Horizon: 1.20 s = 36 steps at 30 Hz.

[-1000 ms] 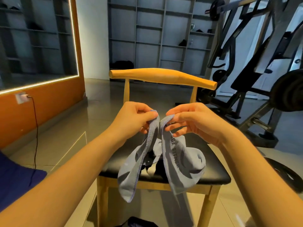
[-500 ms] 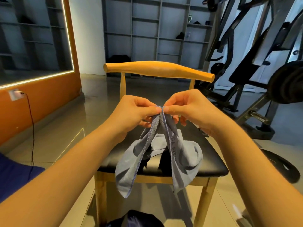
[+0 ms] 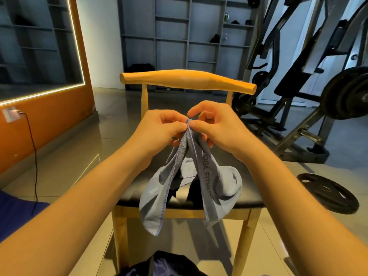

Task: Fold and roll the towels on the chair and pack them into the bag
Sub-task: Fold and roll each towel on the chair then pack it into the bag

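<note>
A grey-blue towel with printed lettering hangs over the black seat of a wooden chair. My left hand and my right hand meet above the seat and pinch the towel's top corners together between thumb and fingers. The cloth drapes down in two flaps past the seat's front edge. Something dark lies on the seat under the towel, mostly hidden. A dark bag shows at the bottom edge, below the chair.
The chair's wooden backrest stands just behind my hands. A weight machine and a loose weight plate on the floor crowd the right side. An orange wall with a socket and cable runs along the left.
My hands have come together, bringing the two towel corners from slightly apart into one pinched point. The towel has risen a little above the seat.
</note>
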### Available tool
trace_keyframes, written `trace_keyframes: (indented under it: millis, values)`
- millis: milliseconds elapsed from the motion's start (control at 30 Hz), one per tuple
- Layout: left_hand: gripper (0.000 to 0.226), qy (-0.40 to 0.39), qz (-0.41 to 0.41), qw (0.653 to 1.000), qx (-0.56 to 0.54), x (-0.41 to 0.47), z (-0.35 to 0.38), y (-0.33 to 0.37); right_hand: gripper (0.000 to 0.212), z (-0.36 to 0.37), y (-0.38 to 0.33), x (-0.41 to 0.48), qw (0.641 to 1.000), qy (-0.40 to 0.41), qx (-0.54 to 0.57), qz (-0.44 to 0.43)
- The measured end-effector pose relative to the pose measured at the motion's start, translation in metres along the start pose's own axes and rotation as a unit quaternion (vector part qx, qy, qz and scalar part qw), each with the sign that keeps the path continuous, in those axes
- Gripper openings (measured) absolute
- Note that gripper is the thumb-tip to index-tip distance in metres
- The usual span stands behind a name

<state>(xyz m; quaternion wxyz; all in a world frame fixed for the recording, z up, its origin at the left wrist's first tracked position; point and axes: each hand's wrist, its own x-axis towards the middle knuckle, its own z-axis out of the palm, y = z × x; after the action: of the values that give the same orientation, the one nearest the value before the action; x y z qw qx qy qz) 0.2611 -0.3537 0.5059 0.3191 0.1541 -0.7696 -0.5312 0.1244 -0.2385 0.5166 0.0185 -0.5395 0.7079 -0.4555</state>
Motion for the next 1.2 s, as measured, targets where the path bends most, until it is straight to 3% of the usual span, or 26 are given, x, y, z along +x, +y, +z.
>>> trace_keyframes:
  millis: [267,367,567,733,933,1067,1200]
  values:
    - [0.007,0.053,0.052,0.997,0.016,0.009,0.017,-0.008,0.019,-0.002,0.010,0.006,0.997,0.061,-0.027,0.026]
    - [0.006,0.061,0.063,0.994,0.066,0.010,0.025,-0.017,0.012,-0.008,0.017,0.011,0.991,0.096,0.039,0.083]
    - [0.016,0.016,0.077,0.975,0.209,-0.005,0.033,-0.043,0.012,-0.022,0.036,0.014,0.942,0.154,0.222,0.201]
    - [0.007,0.027,0.079,0.952,0.294,-0.024,0.039,-0.072,0.020,-0.029,0.063,0.023,0.896,0.219,0.290,0.253]
    - [0.008,0.013,0.077,0.933,0.352,-0.049,0.058,-0.094,0.020,-0.031,0.108,0.027,0.872,0.243,0.319,0.281]
    - [0.011,0.023,0.059,0.925,0.374,-0.055,0.066,-0.102,0.021,-0.028,0.129,0.025,0.858,0.248,0.326,0.308]
    - [0.014,0.072,0.013,0.951,0.300,-0.052,0.069,-0.108,0.023,-0.027,0.144,0.021,0.842,0.251,0.347,0.327]
